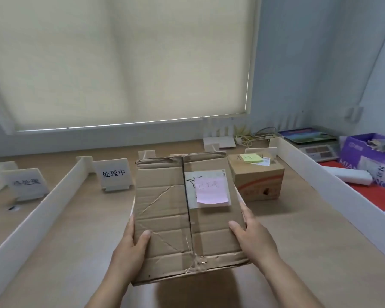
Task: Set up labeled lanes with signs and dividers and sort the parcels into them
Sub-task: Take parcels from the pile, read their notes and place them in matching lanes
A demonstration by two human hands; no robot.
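Note:
A worn brown cardboard parcel [165, 214] with a pink sticky note [211, 192] on its top is held above the wooden table [298, 230]. My left hand [131, 243] grips its left side, thumb on top. My right hand [251, 234] grips its right side. A smaller brown and orange parcel [257, 176] with a green sticky note [251, 157] sits behind it on the right. A white sign [114, 173] with black characters stands left of the held parcel. Another white sign [28, 183] stands farther left. White dividers run on the left [49, 201] and on the right [333, 185].
Beyond the right divider lie a purple box [365, 156], a scale [316, 145], a white roll [351, 175] and red material [365, 196]. White stands [218, 141] and cables [253, 136] sit at the back under the window blind [120, 63].

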